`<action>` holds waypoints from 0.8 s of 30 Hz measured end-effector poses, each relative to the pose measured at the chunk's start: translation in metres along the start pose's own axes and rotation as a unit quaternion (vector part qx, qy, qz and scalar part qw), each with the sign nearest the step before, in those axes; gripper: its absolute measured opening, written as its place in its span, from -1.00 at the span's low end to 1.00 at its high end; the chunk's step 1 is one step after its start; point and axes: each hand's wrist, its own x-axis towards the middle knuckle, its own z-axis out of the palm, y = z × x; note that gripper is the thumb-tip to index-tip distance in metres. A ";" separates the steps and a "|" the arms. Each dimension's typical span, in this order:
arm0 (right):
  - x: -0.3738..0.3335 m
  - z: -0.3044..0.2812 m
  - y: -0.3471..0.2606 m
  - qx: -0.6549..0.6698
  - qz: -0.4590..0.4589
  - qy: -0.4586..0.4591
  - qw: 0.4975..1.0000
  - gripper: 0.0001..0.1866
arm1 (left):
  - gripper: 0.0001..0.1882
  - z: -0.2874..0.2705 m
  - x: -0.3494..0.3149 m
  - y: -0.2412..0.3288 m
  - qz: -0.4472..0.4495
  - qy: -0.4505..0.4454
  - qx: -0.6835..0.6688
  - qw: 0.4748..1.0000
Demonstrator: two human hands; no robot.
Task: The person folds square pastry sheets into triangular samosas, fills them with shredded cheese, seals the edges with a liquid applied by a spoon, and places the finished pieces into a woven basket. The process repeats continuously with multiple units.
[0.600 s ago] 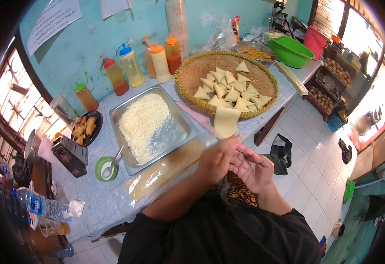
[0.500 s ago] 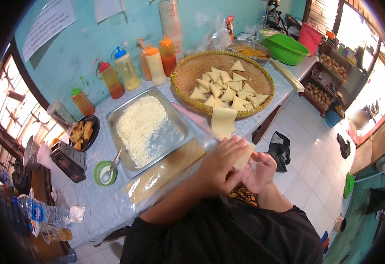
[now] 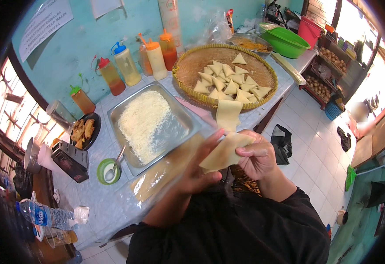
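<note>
Counter edge (image 3: 262, 115): just beyond both hands; tiled floor (image 3: 315, 154) open to the right.
Left hand (image 3: 197, 169): fingers extended flat beneath pale dough sheet (image 3: 225, 152).
Right hand (image 3: 258, 156): fingertips pinched on sheet's right edge, held just off the counter, before the chest.
Woven round tray (image 3: 192, 66): folded dough triangles (image 3: 227, 81).
Steel pan (image 3: 179, 116): shredded white filling (image 3: 142, 123).
Green cup (image 3: 100, 169): spoon, white paste.

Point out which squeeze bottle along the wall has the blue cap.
The pale yellow squeeze bottle, second of the closely grouped ones from the left. Its cap is blue; the other bottles have red, green or orange caps.
</note>
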 end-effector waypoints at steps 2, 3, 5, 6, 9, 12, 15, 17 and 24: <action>0.006 0.003 0.001 -0.017 -0.008 -0.004 1.000 -0.70 | -0.27 -0.005 -0.010 -0.010 0.012 0.032 -0.029 0.999; 0.007 0.004 0.002 -0.026 -0.012 -0.005 1.000 -0.70 | -0.28 -0.006 -0.013 -0.011 0.013 0.051 -0.038 0.998; 0.011 0.006 0.008 -0.054 -0.013 0.001 0.998 -0.70 | -0.29 -0.008 -0.018 -0.011 0.013 0.087 -0.056 0.995; 0.012 0.006 0.011 -0.068 -0.014 0.004 0.998 -0.70 | -0.31 -0.008 -0.020 -0.011 0.018 0.113 -0.065 0.991; 0.015 0.018 0.017 -0.148 -0.027 0.036 0.988 -0.70 | -0.35 -0.008 -0.025 -0.010 0.026 0.176 -0.082 0.981; 0.021 0.019 0.024 -0.228 -0.037 0.053 0.972 -0.68 | -0.36 -0.009 -0.027 -0.005 0.019 0.198 -0.080 0.977; 0.027 0.018 0.021 -0.319 -0.021 0.027 0.947 -0.73 | -0.35 -0.012 -0.029 -0.002 -0.001 0.208 -0.097 0.973; 0.029 0.018 0.027 -0.456 -0.089 0.017 0.886 -0.78 | -0.30 -0.012 -0.028 0.002 -0.035 0.234 -0.133 0.962; 0.041 0.001 0.046 -0.773 -0.423 -0.151 0.449 -0.76 | -0.21 -0.028 -0.029 0.000 -0.078 0.231 -0.358 0.901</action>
